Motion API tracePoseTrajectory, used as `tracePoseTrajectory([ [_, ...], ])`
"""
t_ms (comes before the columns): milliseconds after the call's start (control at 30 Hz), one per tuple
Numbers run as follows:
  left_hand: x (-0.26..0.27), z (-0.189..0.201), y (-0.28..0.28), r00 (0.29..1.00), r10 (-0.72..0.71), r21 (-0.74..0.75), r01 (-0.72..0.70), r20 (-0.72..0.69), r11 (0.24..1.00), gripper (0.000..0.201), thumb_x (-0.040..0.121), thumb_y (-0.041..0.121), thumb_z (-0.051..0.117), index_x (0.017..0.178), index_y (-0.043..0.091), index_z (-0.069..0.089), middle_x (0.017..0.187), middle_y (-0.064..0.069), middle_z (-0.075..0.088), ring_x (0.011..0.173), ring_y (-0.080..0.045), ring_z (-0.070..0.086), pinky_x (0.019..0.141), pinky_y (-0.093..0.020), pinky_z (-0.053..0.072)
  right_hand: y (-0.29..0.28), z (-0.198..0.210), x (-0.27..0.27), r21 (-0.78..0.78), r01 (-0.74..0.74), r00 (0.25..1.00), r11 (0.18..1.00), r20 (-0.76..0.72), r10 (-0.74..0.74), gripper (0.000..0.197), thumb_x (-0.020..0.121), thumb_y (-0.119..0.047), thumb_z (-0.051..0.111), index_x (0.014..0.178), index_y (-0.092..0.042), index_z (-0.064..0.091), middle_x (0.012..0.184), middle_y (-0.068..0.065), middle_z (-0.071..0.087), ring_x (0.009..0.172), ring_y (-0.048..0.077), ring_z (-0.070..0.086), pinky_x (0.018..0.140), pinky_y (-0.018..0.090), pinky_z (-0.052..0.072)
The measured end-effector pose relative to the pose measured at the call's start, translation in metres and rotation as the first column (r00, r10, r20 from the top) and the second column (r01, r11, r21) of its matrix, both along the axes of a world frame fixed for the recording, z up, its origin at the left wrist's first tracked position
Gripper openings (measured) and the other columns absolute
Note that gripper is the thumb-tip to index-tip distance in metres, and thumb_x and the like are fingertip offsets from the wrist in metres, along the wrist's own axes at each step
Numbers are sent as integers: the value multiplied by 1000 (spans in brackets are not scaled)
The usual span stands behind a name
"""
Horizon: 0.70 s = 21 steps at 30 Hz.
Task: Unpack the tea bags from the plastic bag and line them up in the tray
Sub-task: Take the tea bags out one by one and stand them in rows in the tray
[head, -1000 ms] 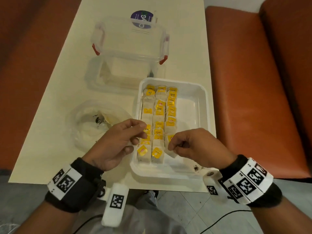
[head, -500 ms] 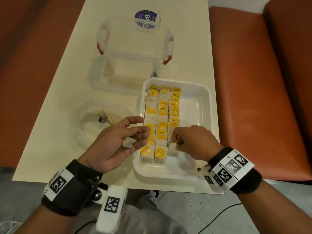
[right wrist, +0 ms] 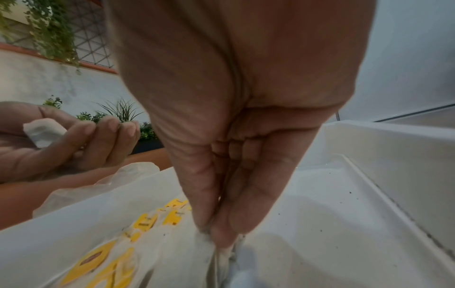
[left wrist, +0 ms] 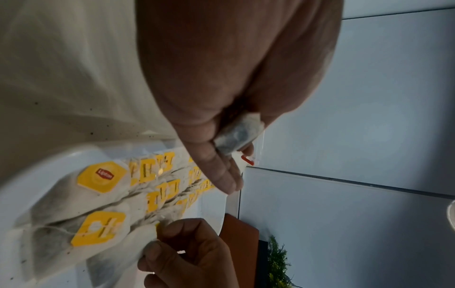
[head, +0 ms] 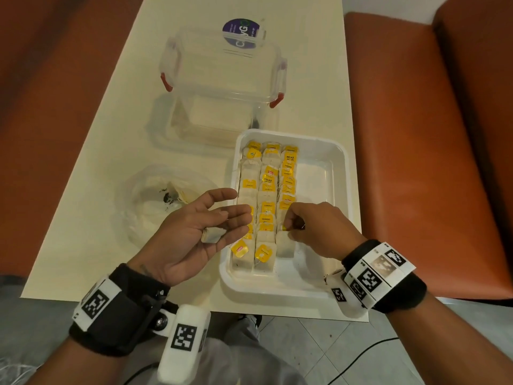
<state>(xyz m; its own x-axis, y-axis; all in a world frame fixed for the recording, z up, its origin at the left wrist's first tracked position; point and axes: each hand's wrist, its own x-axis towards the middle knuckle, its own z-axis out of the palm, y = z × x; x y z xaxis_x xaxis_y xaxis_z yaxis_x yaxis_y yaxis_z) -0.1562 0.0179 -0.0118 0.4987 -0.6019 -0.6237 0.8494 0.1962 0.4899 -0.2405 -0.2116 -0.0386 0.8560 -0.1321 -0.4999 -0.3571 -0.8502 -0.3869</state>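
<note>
The right hand (head: 319, 232) pinches the far end of a tea bag (head: 285, 247) lying flat in the white tray (head: 277, 289), its long side running near to far (like its row). The left hand (head: 188, 243) cups a spare tea bag (head: 213, 235) in bent fingers, beside the tray.

glossy white plastic tray (head: 340, 151), papery matt tea bags (head: 265, 252), clear plastic box (head: 222, 65)

Head view: dim, warm, lit from above; soft-edged shadows on the table (head: 105, 151) around the clear lidded box (head: 222, 70); straight edges bowed toward the corners. Wrist views: left hand (left wrist: 221, 68) and right hand (right wrist: 234, 97) too close, soft-focused; tea-bag tags (left wrist: 101, 177) smeared; tray (right wrist: 384, 140) wall bright, near washed out.
</note>
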Motion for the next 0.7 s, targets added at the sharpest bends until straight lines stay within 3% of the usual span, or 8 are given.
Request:
tracePoseTrajectory([
  [167, 3, 1, -6, 995, 78, -28, -79, -60, 996, 33, 100, -4, 37, 118, 10, 61, 116, -24, 70, 104, -31, 71, 88, -40, 58, 0, 8, -3, -10, 29, 998, 1000, 48, -29, 7, 90, -34, 68, 94, -31, 63, 98, -12, 68, 86, 12, 65, 78, 32, 52],
  [233, 2, 1, -11, 993, 108, -8, -108, -53, 994, 32, 101, -3, 36, 116, 11, 61, 116, -24, 70, 106, -31, 71, 89, -41, 57, 7, 20, -7, 10, 82, 985, 997, 151, -83, 9, 89, -42, 67, 93, -36, 61, 100, -15, 67, 80, 6, 65, 76, 35, 53],
  [333, -2, 1, -21, 991, 132, 28, -133, 6, 991, 29, 103, 0, 38, 118, 11, 60, 114, -22, 72, 105, -30, 72, 89, -39, 58, 35, 46, -11, 184, 109, 929, 977, 330, -166, 15, 85, -50, 68, 93, -39, 63, 98, -19, 66, 71, 1, 64, 72, 29, 51],
  [433, -12, 4, -33, 990, 115, 40, -118, 82, 992, 28, 104, 7, 40, 125, 13, 58, 99, -13, 75, 87, -20, 74, 75, -33, 59, 67, 57, -11, 315, 34, 918, 949, 365, -154, 27, 80, -53, 72, 102, -40, 63, 97, -20, 66, 74, 3, 64, 71, 30, 53],
  [533, -20, 6, -41, 989, 137, 19, -138, 62, 990, 30, 106, 13, 37, 127, 14, 58, 87, -12, 73, 76, -21, 73, 60, -30, 58, 77, 48, -8, 295, 75, 910, 953, 371, -186, 36, 77, -49, 76, 108, -39, 61, 94, -17, 66, 80, 2, 63, 74, 30, 54],
  [633, -23, 7, -43, 990, 140, -13, -140, 21, 990, 34, 108, 25, 35, 132, 9, 53, 101, -21, 72, 91, -30, 72, 72, -38, 60, 72, 43, -9, 334, 152, 888, 930, 367, -276, 26, 81, -42, 76, 105, -39, 66, 87, -20, 68, 78, 1, 64, 72, 23, 52],
  [700, -22, 5, -41, 993, 112, -19, -112, 26, 994, 43, 105, 36, 37, 134, 7, 51, 112, -25, 70, 97, -33, 71, 83, -43, 59, 66, 42, -12, 406, 194, 873, 893, 344, -347, 18, 84, -36, 75, 101, -38, 70, 81, -18, 68, 73, 4, 65, 70, 25, 53],
])
